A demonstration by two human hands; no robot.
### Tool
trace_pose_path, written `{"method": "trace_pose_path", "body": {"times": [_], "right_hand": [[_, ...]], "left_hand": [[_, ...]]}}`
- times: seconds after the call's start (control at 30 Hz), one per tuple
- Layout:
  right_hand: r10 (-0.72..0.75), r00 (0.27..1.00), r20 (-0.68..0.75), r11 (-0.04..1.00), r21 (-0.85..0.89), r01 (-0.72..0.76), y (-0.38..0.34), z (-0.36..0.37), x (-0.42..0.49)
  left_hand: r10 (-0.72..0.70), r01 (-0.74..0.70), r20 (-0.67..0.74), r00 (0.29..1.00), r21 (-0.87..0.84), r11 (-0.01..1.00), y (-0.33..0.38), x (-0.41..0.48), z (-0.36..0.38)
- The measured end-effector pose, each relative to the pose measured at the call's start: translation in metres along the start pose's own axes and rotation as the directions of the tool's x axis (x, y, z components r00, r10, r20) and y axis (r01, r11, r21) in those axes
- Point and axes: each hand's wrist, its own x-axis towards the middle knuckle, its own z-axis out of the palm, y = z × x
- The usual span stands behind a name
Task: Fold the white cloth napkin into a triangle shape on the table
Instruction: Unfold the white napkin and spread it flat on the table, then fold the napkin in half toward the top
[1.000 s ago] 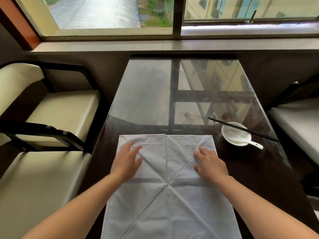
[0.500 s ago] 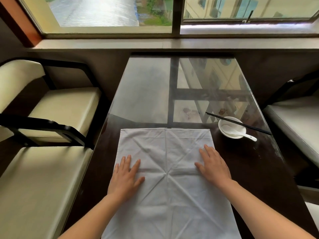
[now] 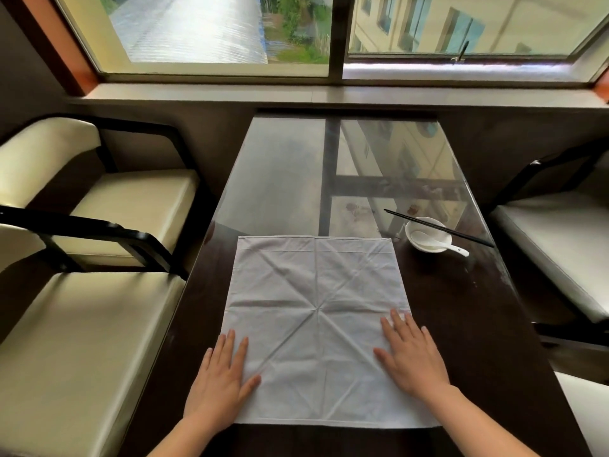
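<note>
I see the napkin (image 3: 316, 328) spread flat and square on the tabletop (image 3: 461, 341), near the front edge, w/ its near hem close to me. No fold is made yet: all four corners lie out, one layer only. Old crease lines cross the middle, straight and diagonal, so I judge a diagonal is ready to follow.

My left hand (image 3: 220, 387) lies flat, palm down, at the near-left side, partly on the cloth, partly on the bare tabletop. My right hand (image 3: 408, 361) lies flat on the near-right part, fingers toward the right edge. Both grips are wide, fingers stretched, holding nothing; they only press.

So progress: flattening looks about done, the folding itself not begun. What is left, in my judgement: pinch one corner, carry it over to the opposite corner, match the edges, press the diagonal.

A bowl (image 3: 428, 235) w/ spoon (image 3: 438, 244) and chopsticks (image 3: 438, 227) stands at the far right, apart from the cloth, approx. clear of the work.
</note>
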Motion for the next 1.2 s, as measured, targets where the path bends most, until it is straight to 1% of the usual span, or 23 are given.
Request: {"method": "trace_pose_path", "body": {"times": [0.03,0.13,0.23,0.37,0.47,0.57,0.6,0.67,0.73,0.8,0.83,0.9,0.97,1.0,1.03,1.1,1.2], "right_hand": [[0.004,1.0,-0.009,1.0,0.007,-0.004,0.001,0.0,-0.005],[0.001,1.0,0.005,1.0,0.004,-0.001,0.003,0.008,-0.029],[0.029,1.0,0.001,0.999,0.021,-0.029,0.007,0.022,-0.056],[0.048,0.999,-0.011,0.994,0.095,-0.046,0.012,0.036,-0.085],[-0.009,1.0,0.005,0.993,0.117,0.009,0.021,0.043,-0.101],[-0.06,0.998,0.018,0.989,0.134,0.057,0.031,0.043,-0.112],[-0.07,0.998,0.005,0.987,0.142,0.069,0.034,0.042,-0.114],[-0.085,0.996,-0.036,0.984,0.154,0.09,0.039,0.041,-0.118],[-0.088,0.992,-0.088,0.982,0.158,0.101,0.044,0.043,-0.118],[-0.087,0.984,-0.156,0.98,0.163,0.112,0.049,0.048,-0.116],[-0.079,0.979,-0.188,0.981,0.159,0.11,0.05,0.049,-0.116],[-0.05,0.969,-0.243,0.98,0.174,0.094,0.05,0.048,-0.114],[0.001,0.959,-0.283,0.97,0.235,0.068,0.05,0.047,-0.113],[0.031,0.958,-0.284,0.96,0.275,0.05,0.049,0.046,-0.113],[0.06,0.96,-0.273,0.95,0.311,0.029,0.049,0.043,-0.113],[0.087,0.963,-0.255,0.937,0.35,0.008,0.05,0.039,-0.115],[0.07,0.963,-0.26,0.926,0.377,0.035,0.052,0.033,-0.12]], "left_hand": [[0.003,-0.003,-0.076,0.997,0.002,1.0,0.0,-0.002,0.002],[-0.063,0.062,-0.044,0.997,-0.008,0.998,0.003,-0.013,0.005],[-0.064,0.063,-0.018,0.998,-0.034,0.997,0.008,-0.029,0.003],[0.038,-0.037,0.008,0.999,-0.108,0.993,0.001,-0.048,0.005],[0.119,-0.116,0.018,0.993,-0.121,0.986,-0.016,-0.057,0.008],[0.167,-0.176,-0.067,0.984,-0.153,0.972,-0.028,-0.064,0.009],[0.184,-0.197,-0.099,0.978,-0.14,0.97,-0.029,-0.065,0.009],[0.207,-0.225,-0.152,0.966,-0.114,0.968,-0.032,-0.064,0.01],[0.269,-0.293,-0.258,0.928,-0.059,0.954,-0.033,-0.065,0.009],[0.29,-0.323,-0.331,0.898,-0.048,0.945,-0.03,-0.068,0.004],[0.285,-0.33,-0.37,0.884,-0.065,0.942,-0.029,-0.069,0.003],[0.196,-0.283,-0.408,0.892,-0.166,0.945,-0.029,-0.069,0.004],[0.023,-0.145,-0.329,0.944,-0.351,0.925,-0.032,-0.066,0.006],[-0.056,-0.073,-0.28,0.958,-0.427,0.901,-0.034,-0.065,0.006],[-0.103,-0.03,-0.253,0.962,-0.475,0.88,-0.036,-0.064,0.005],[-0.153,0.003,-0.24,0.959,-0.526,0.85,-0.04,-0.064,0.001],[-0.16,-0.022,-0.265,0.951,-0.572,0.82,-0.044,-0.069,-0.006]]}}
